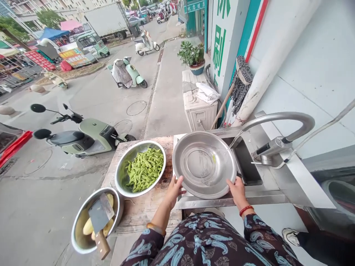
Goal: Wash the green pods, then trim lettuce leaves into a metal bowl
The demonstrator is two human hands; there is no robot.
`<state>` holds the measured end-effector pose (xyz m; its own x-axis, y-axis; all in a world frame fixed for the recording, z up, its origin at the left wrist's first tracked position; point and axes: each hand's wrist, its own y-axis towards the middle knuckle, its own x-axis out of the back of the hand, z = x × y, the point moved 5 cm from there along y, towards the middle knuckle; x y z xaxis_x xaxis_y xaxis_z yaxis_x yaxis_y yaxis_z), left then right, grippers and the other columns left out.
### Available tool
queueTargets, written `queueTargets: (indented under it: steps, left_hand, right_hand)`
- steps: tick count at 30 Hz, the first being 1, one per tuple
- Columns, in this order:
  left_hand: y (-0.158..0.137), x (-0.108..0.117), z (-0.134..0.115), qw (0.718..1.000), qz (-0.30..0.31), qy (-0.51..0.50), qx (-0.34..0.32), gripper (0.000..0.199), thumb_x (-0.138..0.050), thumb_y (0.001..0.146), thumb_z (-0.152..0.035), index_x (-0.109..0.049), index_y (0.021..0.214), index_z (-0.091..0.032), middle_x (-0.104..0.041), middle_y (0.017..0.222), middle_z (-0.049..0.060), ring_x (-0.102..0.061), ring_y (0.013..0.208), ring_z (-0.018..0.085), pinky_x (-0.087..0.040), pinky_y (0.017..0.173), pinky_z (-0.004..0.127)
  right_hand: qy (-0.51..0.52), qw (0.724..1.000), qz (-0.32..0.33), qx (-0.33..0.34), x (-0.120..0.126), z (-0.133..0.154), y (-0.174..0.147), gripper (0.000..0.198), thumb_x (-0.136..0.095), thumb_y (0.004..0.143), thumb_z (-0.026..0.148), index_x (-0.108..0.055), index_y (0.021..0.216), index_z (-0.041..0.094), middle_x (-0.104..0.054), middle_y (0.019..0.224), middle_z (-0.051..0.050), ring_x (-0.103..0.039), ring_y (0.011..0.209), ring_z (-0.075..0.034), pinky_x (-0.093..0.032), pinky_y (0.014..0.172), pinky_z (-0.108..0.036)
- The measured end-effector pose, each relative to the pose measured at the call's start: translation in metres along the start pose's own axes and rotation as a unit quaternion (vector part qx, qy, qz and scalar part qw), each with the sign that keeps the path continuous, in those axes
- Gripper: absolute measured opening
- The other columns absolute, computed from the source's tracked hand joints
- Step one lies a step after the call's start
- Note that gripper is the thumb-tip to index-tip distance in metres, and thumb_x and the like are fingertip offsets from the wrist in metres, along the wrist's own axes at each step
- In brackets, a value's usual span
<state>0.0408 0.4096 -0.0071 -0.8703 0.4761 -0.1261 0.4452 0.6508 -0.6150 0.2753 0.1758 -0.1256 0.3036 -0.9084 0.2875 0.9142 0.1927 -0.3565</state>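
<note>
A wide stainless steel basin [201, 162] rests partly over the sink's left side, with a little water and a small green bit inside. My right hand [237, 189] grips its near right rim, thumb on top, a red bead bracelet at the wrist. At the near left rim, my left hand [173, 191] holds the edge, its fingers partly hidden beneath. A thin stream of water falls from the curved faucet [277, 117] into the basin's right side. To the left, a metal bowl [121, 177] holds green edamame pods [145, 169].
A deeper pot [76, 236] at lower left holds peeled potatoes, with a cleaver [101, 214] laid across it. The sink [246, 162] lies beneath the faucet. A wooden board [144, 207] supports the bowl. Beyond stand a mop [241, 85], a potted plant [196, 68] and a scooter [91, 136].
</note>
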Motion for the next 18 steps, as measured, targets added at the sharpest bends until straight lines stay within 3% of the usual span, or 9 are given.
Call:
queueTargets:
  steps: [3,7,13,18]
  left_hand:
    - [0.003,-0.019,-0.008,0.995,-0.022,0.094,-0.026,0.064,-0.078,0.076,-0.048,-0.053,0.128,-0.023,-0.068,0.112,0.012,-0.069,0.083,0.021,-0.055,0.062,0.027]
    - [0.015,-0.023,-0.002,0.991,-0.073,0.109,0.013,0.048,-0.071,0.082,-0.035,-0.054,0.123,-0.016,-0.069,0.101,0.013,-0.069,0.077,0.021,-0.054,0.058,0.027]
    - [0.013,-0.024,0.0,0.988,-0.065,0.134,0.05,0.042,-0.061,0.083,-0.023,-0.051,0.123,-0.017,-0.067,0.099,0.011,-0.068,0.078,0.021,-0.052,0.054,0.025]
    - [0.001,-0.026,0.003,0.992,-0.056,0.09,0.07,0.043,-0.063,0.08,-0.019,-0.05,0.121,-0.016,-0.068,0.096,0.01,-0.068,0.077,0.022,-0.055,0.057,0.028]
  right_hand:
    - [-0.025,1.0,-0.002,0.011,0.001,0.0,0.002,0.05,-0.069,0.064,0.05,-0.061,0.102,0.019,-0.072,0.088,-0.006,-0.065,0.081,-0.025,-0.049,0.075,-0.036]
    - [-0.063,0.997,0.02,0.038,0.004,0.005,0.001,0.048,-0.065,0.068,0.056,-0.059,0.1,0.02,-0.072,0.088,-0.007,-0.064,0.079,-0.026,-0.048,0.074,-0.036]
    - [-0.098,0.992,0.049,0.061,0.01,0.016,-0.004,0.048,-0.056,0.074,0.063,-0.057,0.096,0.021,-0.07,0.086,-0.009,-0.064,0.08,-0.028,-0.046,0.074,-0.037]
    - [-0.128,0.988,0.068,0.057,0.015,0.002,-0.001,0.052,-0.053,0.074,0.069,-0.058,0.093,0.022,-0.069,0.082,-0.008,-0.062,0.076,-0.028,-0.045,0.07,-0.037]
